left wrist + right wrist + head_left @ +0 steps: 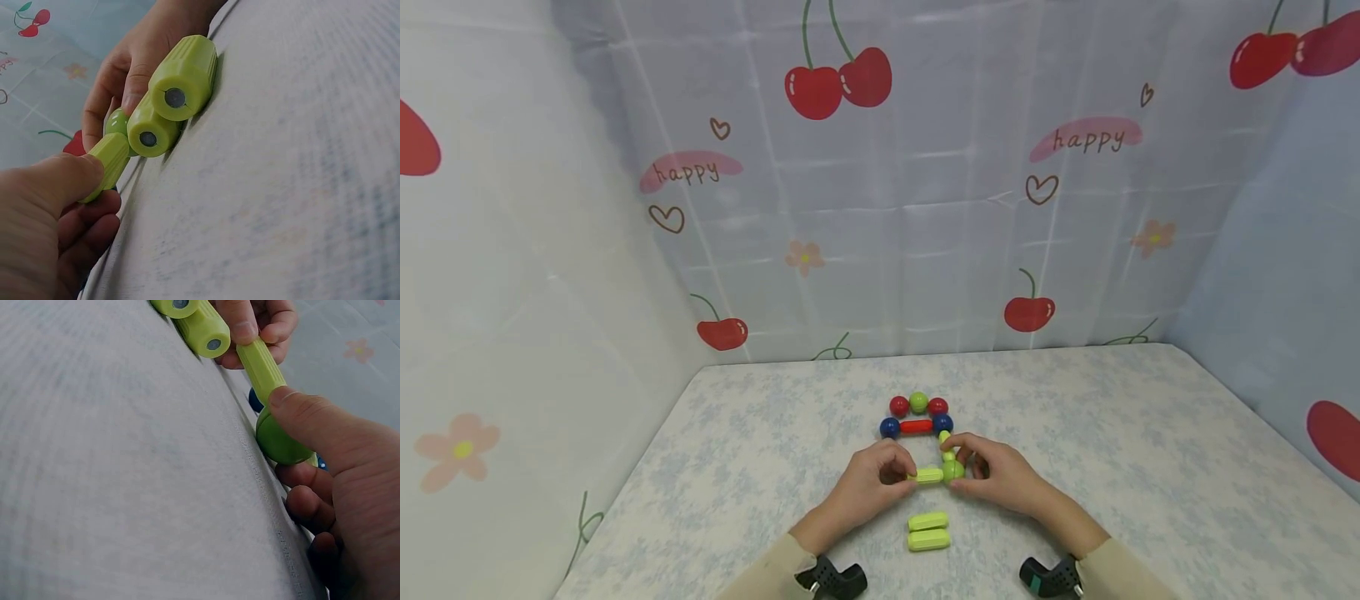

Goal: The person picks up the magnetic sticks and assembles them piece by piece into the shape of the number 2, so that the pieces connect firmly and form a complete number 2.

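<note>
The left hand [868,483] pinches the outer end of a yellow-green rod [929,476] between thumb and fingers. That rod's other end meets a green ball [953,471], which the right hand [1003,475] grips with thumb and fingers. From the ball another yellow-green rod [947,446] runs up to a blue ball [942,422]. A red rod [916,427] joins this to a second blue ball [890,427]. In the right wrist view the thumb lies where rod [261,370] and green ball [281,439] meet.
Two yellow-green rods [928,521] lie side by side nearer the person, with round metal ends in the left wrist view. Behind the blue balls sit a red ball [899,407], a green ball [918,402] and another red ball [937,407]. A printed curtain [895,200] hangs behind the table.
</note>
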Demonstrator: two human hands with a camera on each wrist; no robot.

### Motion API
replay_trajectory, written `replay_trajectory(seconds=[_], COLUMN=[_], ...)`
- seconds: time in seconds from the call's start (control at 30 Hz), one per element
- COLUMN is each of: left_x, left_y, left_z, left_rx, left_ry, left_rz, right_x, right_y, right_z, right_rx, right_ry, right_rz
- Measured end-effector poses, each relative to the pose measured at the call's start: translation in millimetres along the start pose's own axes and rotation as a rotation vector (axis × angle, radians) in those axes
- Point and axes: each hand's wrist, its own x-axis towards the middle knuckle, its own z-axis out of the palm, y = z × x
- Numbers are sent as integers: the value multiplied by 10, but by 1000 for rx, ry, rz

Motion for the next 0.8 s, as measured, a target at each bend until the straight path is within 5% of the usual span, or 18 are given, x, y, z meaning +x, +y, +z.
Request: replay_trajectory(seconds=[0.8], left_x=[2], left_y=[-13], left_z=[1], left_rx=[68], left_ry=[4], left_rz=[27], right_x=[6], right_y=[6], right_z=[9], right_rx=[2], right_ry=[7], right_rz=[3])
